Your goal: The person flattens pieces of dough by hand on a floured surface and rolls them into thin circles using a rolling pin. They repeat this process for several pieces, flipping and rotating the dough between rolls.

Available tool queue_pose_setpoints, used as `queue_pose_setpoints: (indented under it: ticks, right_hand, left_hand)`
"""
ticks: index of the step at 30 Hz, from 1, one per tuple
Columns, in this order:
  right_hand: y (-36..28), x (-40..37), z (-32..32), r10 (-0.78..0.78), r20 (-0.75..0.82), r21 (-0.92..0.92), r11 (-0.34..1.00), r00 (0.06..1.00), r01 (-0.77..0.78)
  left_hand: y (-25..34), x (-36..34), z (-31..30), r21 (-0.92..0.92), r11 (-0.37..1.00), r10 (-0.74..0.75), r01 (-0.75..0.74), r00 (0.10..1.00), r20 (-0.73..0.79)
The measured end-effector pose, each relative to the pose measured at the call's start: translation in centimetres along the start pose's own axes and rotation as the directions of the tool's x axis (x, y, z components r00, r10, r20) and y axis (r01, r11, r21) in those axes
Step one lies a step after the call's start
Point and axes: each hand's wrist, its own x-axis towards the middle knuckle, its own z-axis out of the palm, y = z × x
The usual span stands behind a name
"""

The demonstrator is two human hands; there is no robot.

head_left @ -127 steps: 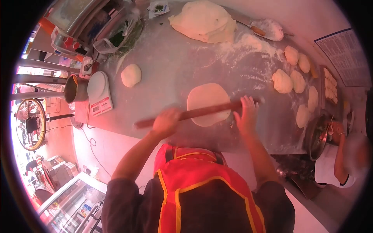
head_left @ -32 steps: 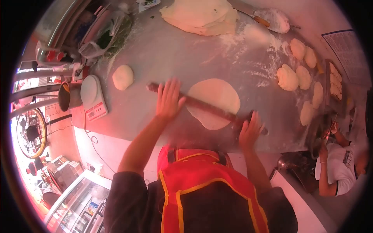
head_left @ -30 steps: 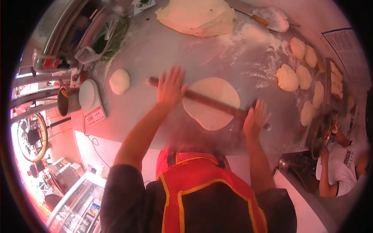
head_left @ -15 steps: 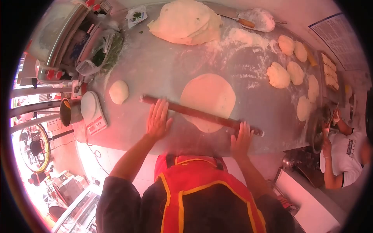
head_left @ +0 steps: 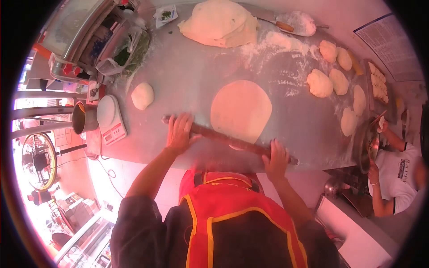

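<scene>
A dark red-brown wooden rolling pin (head_left: 223, 137) lies slanted across the near edge of a flat round of dough (head_left: 241, 109). My left hand (head_left: 179, 134) is curled over the pin near its left end, thumb pointing inward. Toward the other end, my right hand (head_left: 276, 160) bends its fingers over the pin as well. Most of the dough round shows beyond the pin, and a small strip of it shows on the near side. Left of the round sits a smooth dough ball (head_left: 142, 96).
A large folded dough mass (head_left: 219, 24) sits at the back beside scattered flour (head_left: 279, 42) and a flour scoop (head_left: 300, 23). Several dough pieces (head_left: 320, 83) lie at right. A scale (head_left: 111, 119) and a metal pot (head_left: 84, 119) stand left. A co-worker (head_left: 395, 174) handles a pan (head_left: 364, 147).
My hands have drawn the rolling pin toward my body, from across the dough round's lower half to its near edge. My fingers have gone from stretched out to more curled.
</scene>
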Motion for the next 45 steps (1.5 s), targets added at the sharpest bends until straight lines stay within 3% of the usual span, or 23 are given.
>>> queue_pose_setpoints:
  ticks: [3, 5, 6, 8, 9, 10, 14, 16, 19, 22, 25, 27, 29, 32, 35, 38, 41, 44, 45]
  right_hand:
    - [2.2, -0.6, 0.0, -0.041, 0.064, 0.079, 0.996, 0.997, 0.036]
    - [3.9, 1.0, -1.0, -0.02, 0.146, 0.13, 0.992, 0.989, 0.001]
    - [4.5, 2.0, -1.5, -0.034, 0.089, 0.095, 0.995, 0.995, 0.026]
    - [5.4, 3.6, -2.1, -0.067, -0.008, 0.022, 0.998, 0.998, 0.067]
    - [4.9, 4.6, -1.8, -0.009, -0.017, -0.03, 1.0, 1.0, 0.008]
    - [4.1, 5.7, -1.2, 0.05, -0.028, -0.081, 0.995, 0.998, -0.052]
    - [5.5, 13.1, 1.9, 0.208, -0.211, -0.135, 0.962, 0.955, -0.239]
    - [7.8, 18.5, 2.1, 0.212, -0.244, -0.19, 0.947, 0.946, -0.261]
    - [10.3, 27.4, 0.5, 0.202, -0.33, -0.241, 0.926, 0.922, -0.289]
    - [10.8, 29.0, 0.3, 0.179, -0.353, -0.211, 0.941, 0.919, -0.264]
    - [9.6, 23.7, 1.0, 0.173, -0.195, -0.086, 0.978, 0.966, -0.192]
    - [6.2, 16.3, 1.0, 0.05, -0.111, -0.098, 0.993, 0.993, -0.061]
    - [3.0, 10.5, 0.1, -0.038, -0.115, -0.029, 0.999, 0.993, 0.035]
    - [2.4, 9.6, 0.2, -0.027, -0.047, 0.083, 0.996, 0.999, 0.031]
    - [3.4, 10.4, 0.4, 0.006, 0.02, 0.142, 0.99, 1.0, -0.009]
    - [5.2, 8.1, -0.5, 0.128, -0.037, 0.023, 0.992, 0.991, -0.127]
    - [9.0, 5.4, -0.1, 0.285, -0.155, 0.048, 0.959, 0.946, -0.281]
    - [11.7, 5.3, -0.6, 0.355, -0.245, -0.028, 0.928, 0.902, -0.372]
    - [12.5, 5.6, -0.6, 0.381, -0.237, -0.02, 0.918, 0.894, -0.396]
  left_hand:
    - [-1.3, -0.6, -0.2, -0.03, 0.998, 0.056, -0.053, 0.994, 0.094]
    - [0.0, -0.3, -1.6, -0.061, 0.998, -0.006, 0.014, 0.991, 0.133]
    - [0.7, 0.5, -2.2, -0.071, 0.996, -0.035, 0.046, 0.988, 0.147]
    - [1.4, 2.3, -0.9, -0.006, 1.0, 0.006, -0.007, 0.998, -0.07]
    - [1.8, 3.6, 0.1, 0.029, 0.999, 0.032, -0.028, 0.984, -0.176]
    - [2.3, 5.4, 1.1, 0.034, 0.999, -0.021, 0.027, 0.988, -0.15]
    - [2.5, 13.7, 4.1, 0.015, 1.0, 0.006, -0.003, 0.965, -0.261]
    - [1.7, 19.8, 4.1, 0.025, 1.0, 0.018, -0.012, 0.966, -0.258]
    - [0.7, 29.3, 3.1, 0.038, 0.998, 0.039, -0.042, 0.996, 0.084]
    - [2.4, 33.3, 0.0, -0.034, 0.993, -0.097, 0.109, 0.963, 0.251]
    - [1.0, 26.2, 2.7, -0.039, 0.999, 0.025, -0.024, 1.0, 0.016]
    - [0.3, 18.5, 3.3, 0.043, 0.98, 0.2, -0.196, 0.961, -0.191]
    - [1.4, 11.5, 2.0, -0.006, 0.994, 0.11, -0.111, 0.99, -0.082]
    - [2.0, 7.7, 2.0, -0.082, 0.996, 0.018, -0.031, 0.987, -0.157]
    - [3.5, 6.0, 3.1, -0.372, 0.897, -0.353, 0.238, 0.894, -0.278]
    - [4.4, 6.6, 5.6, -0.45, 0.805, -0.468, 0.385, 0.88, -0.083]
    - [6.8, 9.5, 3.5, -0.38, 0.747, -0.554, 0.546, 0.827, 0.098]
    - [6.8, 11.5, 3.3, -0.29, 0.698, -0.599, 0.655, 0.756, 0.264]
    - [6.4, 11.7, 3.4, -0.297, 0.732, -0.547, 0.613, 0.789, 0.279]
